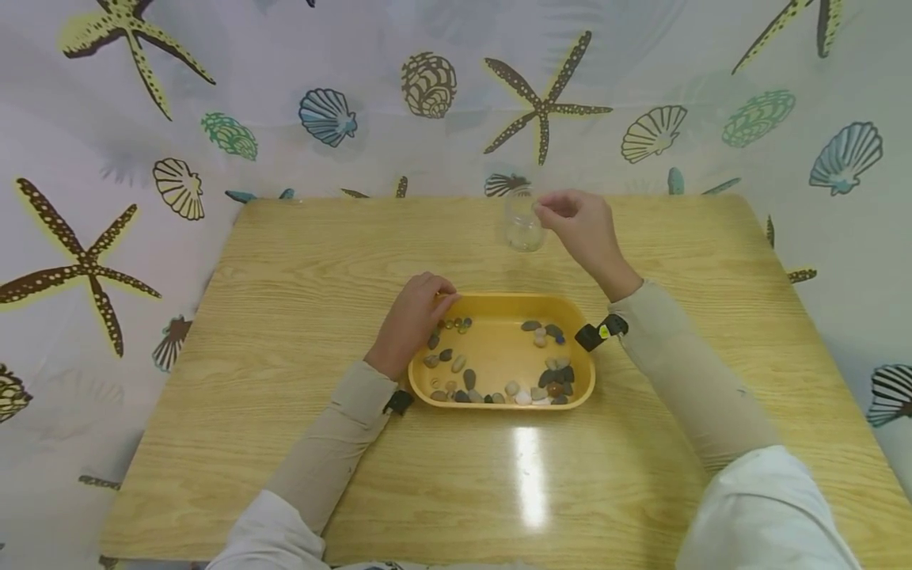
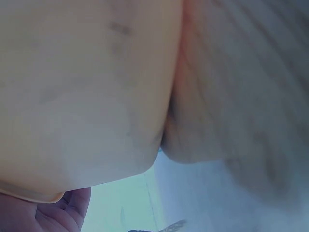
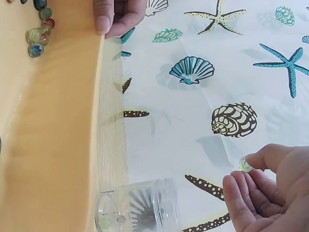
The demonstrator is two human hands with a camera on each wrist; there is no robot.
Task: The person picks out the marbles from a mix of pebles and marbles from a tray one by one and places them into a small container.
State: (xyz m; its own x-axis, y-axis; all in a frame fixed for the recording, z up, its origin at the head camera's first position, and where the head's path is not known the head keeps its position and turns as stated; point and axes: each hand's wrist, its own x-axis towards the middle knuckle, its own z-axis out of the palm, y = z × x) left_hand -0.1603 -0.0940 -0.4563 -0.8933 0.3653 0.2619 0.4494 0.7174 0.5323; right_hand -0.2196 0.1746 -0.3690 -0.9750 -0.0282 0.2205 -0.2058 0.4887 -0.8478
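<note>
My right hand (image 1: 586, 231) pinches a clear, greenish marble (image 3: 245, 165) between thumb and fingertips, beside the mouth of a clear glass jar (image 1: 524, 229). Upright on the table behind the tray, the jar has a pale green marble (image 3: 104, 223) at its bottom. With thumb inside and fingers outside, my left hand (image 1: 416, 317) grips the far left corner of a yellow tray (image 1: 509, 297). Several glass marbles (image 3: 36, 49) lie in the tray near that hand. Only part of the left hand (image 2: 60, 215) shows at the rim in the left wrist view.
Grey, white and brown stones (image 1: 470, 380) are spread along the tray's left and near sides, with more clustered at its right. Under everything is a wood-grain table (image 1: 299, 301). A white cloth (image 1: 256, 87) printed with shells and starfish hangs behind it.
</note>
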